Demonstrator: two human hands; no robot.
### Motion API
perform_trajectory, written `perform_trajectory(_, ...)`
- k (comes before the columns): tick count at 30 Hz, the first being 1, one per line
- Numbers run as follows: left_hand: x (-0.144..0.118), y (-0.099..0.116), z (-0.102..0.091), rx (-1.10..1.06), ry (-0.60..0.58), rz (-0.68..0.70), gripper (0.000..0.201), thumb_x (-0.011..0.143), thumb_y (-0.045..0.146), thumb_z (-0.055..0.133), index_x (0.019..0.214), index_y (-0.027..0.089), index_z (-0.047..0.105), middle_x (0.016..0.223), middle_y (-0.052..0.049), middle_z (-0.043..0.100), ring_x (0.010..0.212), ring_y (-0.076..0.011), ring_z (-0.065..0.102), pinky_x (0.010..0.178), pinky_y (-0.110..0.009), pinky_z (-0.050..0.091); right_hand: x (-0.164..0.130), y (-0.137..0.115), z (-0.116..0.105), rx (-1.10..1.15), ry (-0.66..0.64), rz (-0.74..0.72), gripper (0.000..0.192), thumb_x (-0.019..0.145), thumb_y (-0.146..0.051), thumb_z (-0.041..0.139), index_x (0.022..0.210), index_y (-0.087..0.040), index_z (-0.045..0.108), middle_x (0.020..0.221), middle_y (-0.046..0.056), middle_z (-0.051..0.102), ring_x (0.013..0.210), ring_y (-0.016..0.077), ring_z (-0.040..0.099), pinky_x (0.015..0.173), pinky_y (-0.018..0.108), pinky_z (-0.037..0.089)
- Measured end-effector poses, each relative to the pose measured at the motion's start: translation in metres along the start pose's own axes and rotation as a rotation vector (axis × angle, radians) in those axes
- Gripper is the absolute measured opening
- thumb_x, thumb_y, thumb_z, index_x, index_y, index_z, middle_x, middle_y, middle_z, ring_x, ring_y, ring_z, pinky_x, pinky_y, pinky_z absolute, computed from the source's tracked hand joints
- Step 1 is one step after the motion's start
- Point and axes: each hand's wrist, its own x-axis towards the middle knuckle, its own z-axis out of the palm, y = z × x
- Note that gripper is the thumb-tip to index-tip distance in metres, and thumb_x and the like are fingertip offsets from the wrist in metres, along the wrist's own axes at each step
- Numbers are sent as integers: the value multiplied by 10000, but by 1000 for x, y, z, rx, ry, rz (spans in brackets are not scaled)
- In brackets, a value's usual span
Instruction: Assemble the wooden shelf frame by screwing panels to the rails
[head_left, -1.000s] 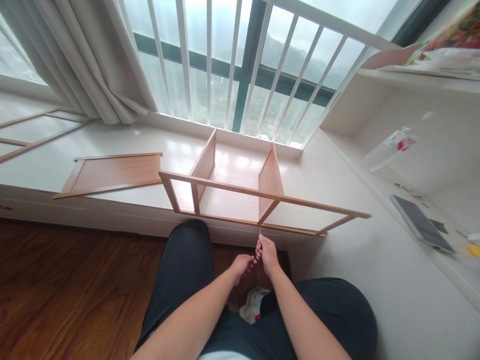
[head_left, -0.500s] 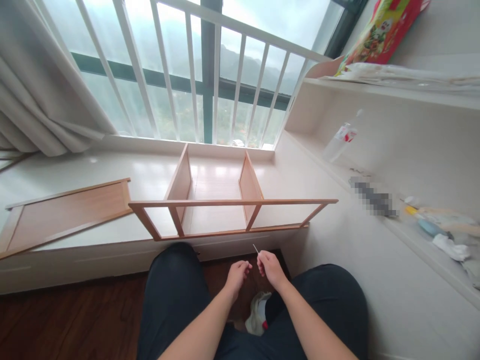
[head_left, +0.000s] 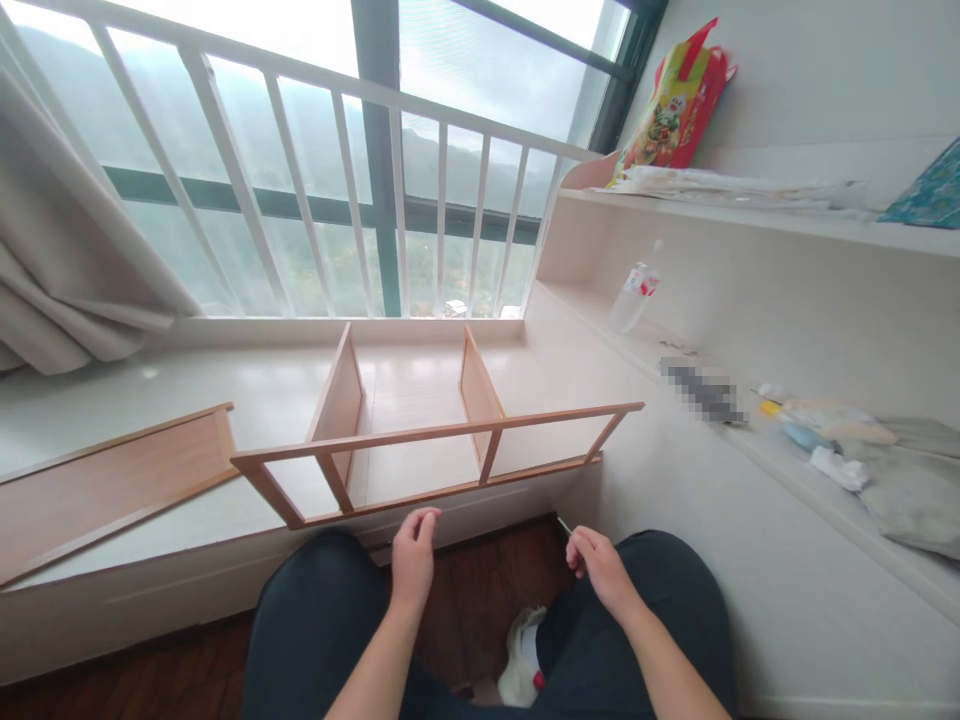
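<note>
My right hand is closed around a thin, pale rod, whose tip sticks out to the upper left; it may be the end of a small tool, but its kind does not show. Held above my left knee, my left hand has its fingertips pressed together, and I cannot make out anything between them. Just beyond it stands a wooden frame at the ledge's front edge, with two upright panels behind it. Neither hand touches the frame.
A loose wooden panel lies left on the white ledge. Right, a shelf unit holds a plastic bottle, a grey cloth and a colourful bag. A window railing rises behind; a shoe is on the floor.
My hands have moved apart: the left to the left and up toward the frame, the right to the right with the rod. The view has tilted up and turned slightly right.
</note>
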Motion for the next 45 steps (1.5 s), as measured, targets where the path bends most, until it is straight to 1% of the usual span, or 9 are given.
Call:
perform_trajectory(7, 28, 41, -116, 279, 381, 181, 439, 841, 567, 565, 995, 181, 703, 1026, -107, 695, 980, -316, 653, 852, -411, 547, 32, -17, -74, 127, 295, -85, 452, 710, -616, 688, 587, -209, 536, 822, 88, 712, 812, 234, 655, 653, 304, 555)
perform_trajectory(9, 33, 46, -136, 371, 402, 222, 487, 821, 583, 576, 1065, 175, 682, 1093, -128, 686, 1018, -331, 657, 860, -435, 564, 44, -18, -89, 185, 396, -94, 456, 674, -614, 713, 576, -206, 534, 862, 104, 727, 864, 256, 672, 683, 329, 581)
perform_trajectory(11, 38, 49, -148, 428, 335, 225, 588, 802, 611, 596, 1179, 162, 645, 1210, -164, 676, 1106, -356, 652, 914, -474, 566, 55, -17, -97, 220, 451, -98, 464, 661, -620, 712, 570, -207, 521, 883, 110, 727, 893, 267, 677, 694, 345, 589)
perform_trajectory(16, 51, 61, -152, 487, 161, 177, 793, 823, 627, 602, 1434, 129, 506, 1447, -224, 584, 1256, -363, 628, 1034, -499, 541, 83, -13, -101, 267, 502, -101, 417, 654, -576, 703, 592, -206, 520, 1004, 127, 735, 1060, 312, 667, 740, 367, 579)
perform_trajectory(21, 67, 84, -146, 549, 38, 188, 577, 811, 619, 586, 1195, 192, 633, 1228, -154, 731, 1161, -357, 690, 949, -464, 584, 98, -11, -94, 327, 434, -111, 379, 701, -542, 686, 631, -208, 521, 1198, 126, 728, 1300, 349, 592, 854, 393, 568)
perform_trajectory(25, 74, 95, -142, 635, 59, 133, 456, 800, 621, 588, 1002, 217, 643, 1077, -154, 774, 1068, -381, 722, 889, -465, 576, 102, -13, -89, 361, 356, -112, 419, 728, -571, 696, 640, -213, 498, 1261, 119, 723, 1343, 357, 573, 879, 404, 585)
perform_trajectory(32, 75, 106, -140, 699, 72, 109, 401, 762, 623, 598, 867, 240, 660, 976, -131, 796, 999, -384, 736, 838, -436, 553, 102, -15, -87, 429, 299, -132, 418, 761, -554, 735, 639, -210, 530, 1224, 101, 740, 1313, 355, 607, 915, 433, 597)
perform_trajectory(39, 78, 113, -137, 705, 77, 90, 369, 720, 608, 614, 796, 251, 670, 865, -104, 788, 969, -380, 737, 837, -420, 563, 99, -19, -85, 469, 263, -97, 432, 737, -562, 773, 629, -202, 559, 1301, 113, 718, 1333, 391, 595, 1029, 529, 545)
perform_trajectory(45, 75, 113, -138, 713, 114, 43, 405, 691, 639, 624, 798, 252, 679, 871, -107, 790, 1008, -388, 730, 831, -402, 547, 104, -20, -83, 448, 234, -98, 470, 762, -604, 750, 627, -197, 556, 1381, 105, 674, 1329, 394, 594, 976, 491, 568)
